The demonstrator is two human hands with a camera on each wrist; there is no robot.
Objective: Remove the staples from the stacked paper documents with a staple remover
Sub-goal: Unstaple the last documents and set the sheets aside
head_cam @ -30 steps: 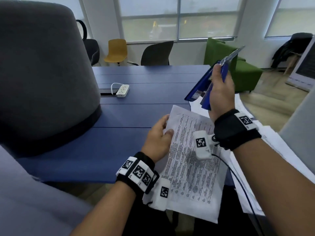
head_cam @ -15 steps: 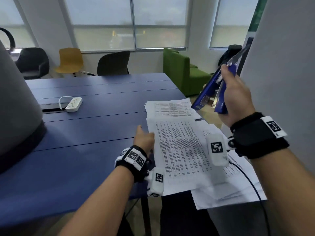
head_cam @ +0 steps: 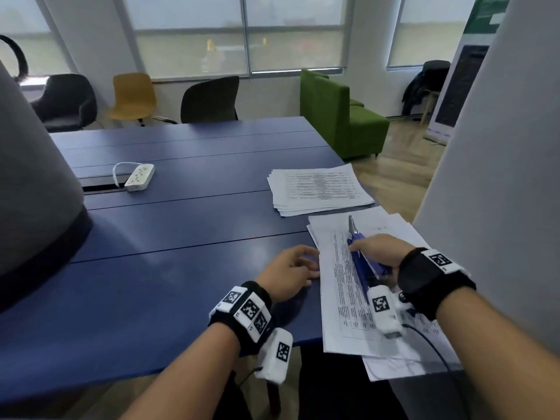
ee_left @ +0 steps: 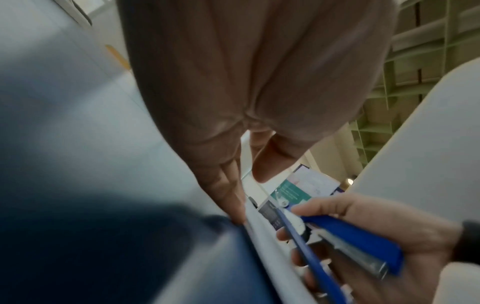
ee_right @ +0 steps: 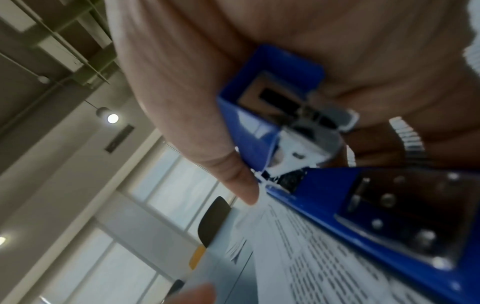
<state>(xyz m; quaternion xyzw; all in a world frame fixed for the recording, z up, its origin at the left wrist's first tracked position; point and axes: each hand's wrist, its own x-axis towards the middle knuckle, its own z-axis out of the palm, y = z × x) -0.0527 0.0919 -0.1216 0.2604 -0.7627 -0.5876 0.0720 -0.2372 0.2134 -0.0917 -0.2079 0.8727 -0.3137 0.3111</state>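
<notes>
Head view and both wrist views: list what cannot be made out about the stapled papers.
- Staple: too small in the head view; none discernible on the near papers.
- Blue tool tip contact: hidden by the right hand.
- Left hand fingertips: blurred, left wrist view.

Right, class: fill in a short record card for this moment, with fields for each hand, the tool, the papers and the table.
left hand: left hand rests, fingers relaxed, on the blue table, touching the left edge of the near paper stack
right hand: right hand grips the blue stapler-type tool
tool: lies low over the near stack, metal tip pointing away from the person
papers: a second stack lies farther back, apart
other: white power strip on the table
</notes>
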